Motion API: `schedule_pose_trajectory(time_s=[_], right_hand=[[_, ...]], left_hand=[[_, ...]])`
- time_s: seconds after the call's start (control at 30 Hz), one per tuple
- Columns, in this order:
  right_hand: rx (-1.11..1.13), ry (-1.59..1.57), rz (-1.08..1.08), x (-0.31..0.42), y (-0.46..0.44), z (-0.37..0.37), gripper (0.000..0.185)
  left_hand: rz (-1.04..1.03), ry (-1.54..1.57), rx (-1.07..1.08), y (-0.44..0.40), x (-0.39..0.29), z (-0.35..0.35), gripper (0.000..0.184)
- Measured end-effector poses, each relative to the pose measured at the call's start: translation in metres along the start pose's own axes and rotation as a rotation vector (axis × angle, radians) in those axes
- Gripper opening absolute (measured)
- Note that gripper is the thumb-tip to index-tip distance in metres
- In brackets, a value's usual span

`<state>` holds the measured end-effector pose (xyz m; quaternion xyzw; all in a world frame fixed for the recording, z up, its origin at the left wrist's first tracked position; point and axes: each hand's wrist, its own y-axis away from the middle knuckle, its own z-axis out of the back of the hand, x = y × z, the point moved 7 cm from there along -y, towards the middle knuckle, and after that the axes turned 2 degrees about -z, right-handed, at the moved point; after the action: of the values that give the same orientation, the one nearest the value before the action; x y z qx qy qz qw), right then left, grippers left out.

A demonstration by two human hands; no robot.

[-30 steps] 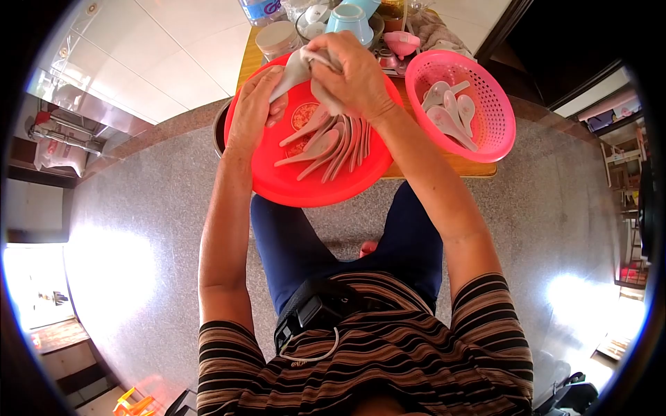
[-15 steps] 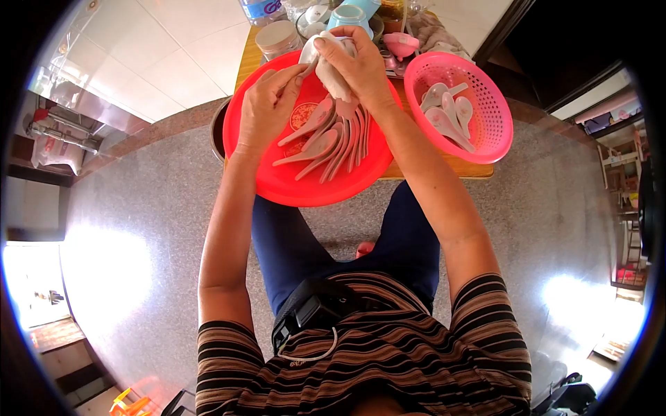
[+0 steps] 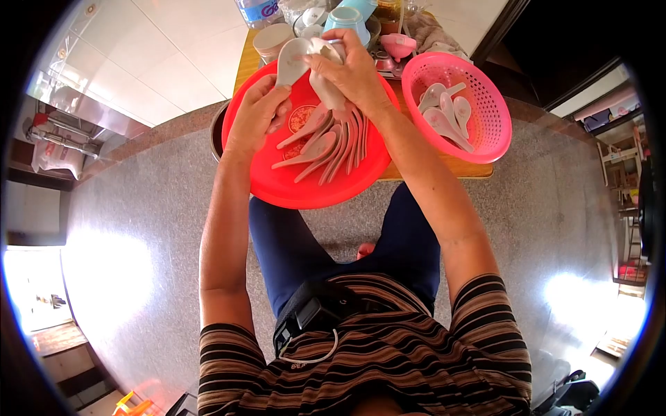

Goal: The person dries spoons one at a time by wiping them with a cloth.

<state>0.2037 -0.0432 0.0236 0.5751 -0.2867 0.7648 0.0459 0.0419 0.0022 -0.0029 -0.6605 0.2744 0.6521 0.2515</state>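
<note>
My left hand (image 3: 258, 114) pinches the handle of a white Chinese soup spoon (image 3: 293, 61), its bowl pointing up and away from me. Bunched in my right hand (image 3: 355, 78) is a white cloth (image 3: 325, 89), close against the spoon's bowl; whether they touch I cannot tell. Both hands are over the far part of a red plastic basin (image 3: 305, 197) with a gold pattern on its bottom. Several matching spoons (image 3: 322, 147) lie fanned out in the basin. To the right, a pink colander (image 3: 501, 132) holds several more white spoons (image 3: 442, 119).
The basin and colander rest on a wooden table (image 3: 479, 170). Along its back are a lidded jar (image 3: 272, 40), a light blue cup (image 3: 347, 24), a plastic bottle (image 3: 258, 10), a pink funnel-like item (image 3: 398, 46) and a brown cloth (image 3: 433, 35). A metal pot's edge (image 3: 218, 132) shows left of the basin.
My left hand has moved slightly down and left, and the spoon's bowl has come out from the cloth into full view. My right hand keeps the cloth in nearly the same spot.
</note>
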Motion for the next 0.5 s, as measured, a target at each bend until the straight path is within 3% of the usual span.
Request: schedule_pose_trajectory(time_s=[0.1,0.17,0.2,0.3,0.37,0.43,0.5], right_hand=[[-0.152,-0.039,0.134,0.011,0.003,0.01,0.042],[-0.164,0.354,0.292,0.023,0.011,0.004,0.03],[-0.163,0.354,0.291,0.026,0.012,0.003,0.03],[-0.108,0.527,0.302,0.032,0.015,-0.005,0.019],[0.162,0.558,0.388,0.026,0.021,-0.027,0.018],[0.217,0.462,0.441,0.026,0.024,-0.033,0.018],[0.274,0.362,0.492,0.03,0.028,-0.039,0.018]], left_hand=[[0.025,-0.019,-0.066,0.0,0.001,0.003,0.02],[0.041,-0.041,-0.068,0.003,0.0,-0.002,0.02],[0.028,-0.101,-0.055,0.005,-0.003,-0.006,0.021],[-0.001,-0.131,-0.052,0.003,-0.001,-0.007,0.031],[-0.019,-0.104,-0.066,0.001,-0.001,-0.003,0.038],[0.026,-0.066,-0.067,0.002,0.002,0.002,0.051],[0.043,-0.046,-0.097,0.002,0.004,0.004,0.052]])
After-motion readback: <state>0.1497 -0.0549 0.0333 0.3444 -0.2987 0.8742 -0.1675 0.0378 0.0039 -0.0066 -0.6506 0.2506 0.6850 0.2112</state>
